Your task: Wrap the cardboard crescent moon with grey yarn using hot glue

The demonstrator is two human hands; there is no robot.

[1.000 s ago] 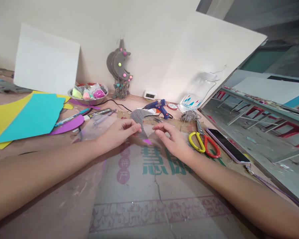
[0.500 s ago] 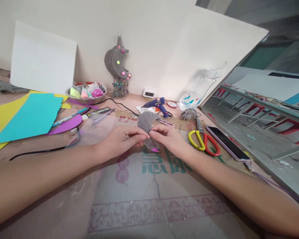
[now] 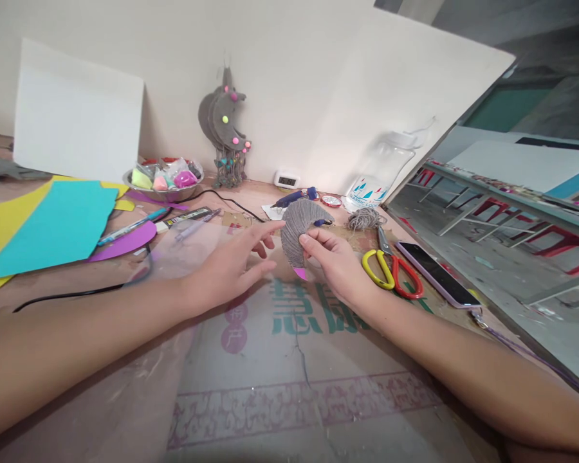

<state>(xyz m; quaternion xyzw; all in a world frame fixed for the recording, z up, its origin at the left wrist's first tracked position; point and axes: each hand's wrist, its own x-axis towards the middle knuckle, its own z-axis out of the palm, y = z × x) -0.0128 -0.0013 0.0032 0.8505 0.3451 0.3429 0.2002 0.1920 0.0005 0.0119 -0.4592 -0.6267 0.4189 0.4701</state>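
A crescent wrapped in grey yarn (image 3: pixel 295 231), with a bare purple tip at its lower end, is held upright over the table. My right hand (image 3: pixel 330 257) pinches its inner edge between thumb and fingers. Just left of the crescent is my left hand (image 3: pixel 244 263), its fingers spread and nothing in them; the index fingertip is close to the crescent's edge, and touching cannot be made out. A strand of grey yarn (image 3: pixel 302 357) trails down over the printed plastic sheet (image 3: pixel 251 411).
Behind the crescent lie a blue glue gun (image 3: pixel 296 196) and a small clock (image 3: pixel 286 179). Scissors (image 3: pixel 377 270), a phone (image 3: pixel 437 275), a yarn bundle (image 3: pixel 364 218) and a jar (image 3: pixel 381 173) stand right. Coloured sheets (image 3: pixel 53 225) and a bowl (image 3: pixel 166 193) lie left; a moon ornament (image 3: pixel 222 125) hangs behind.
My left hand has let go of the crescent and opened to its left. The crescent has risen slightly in my right hand, and more of its wrapped face shows.
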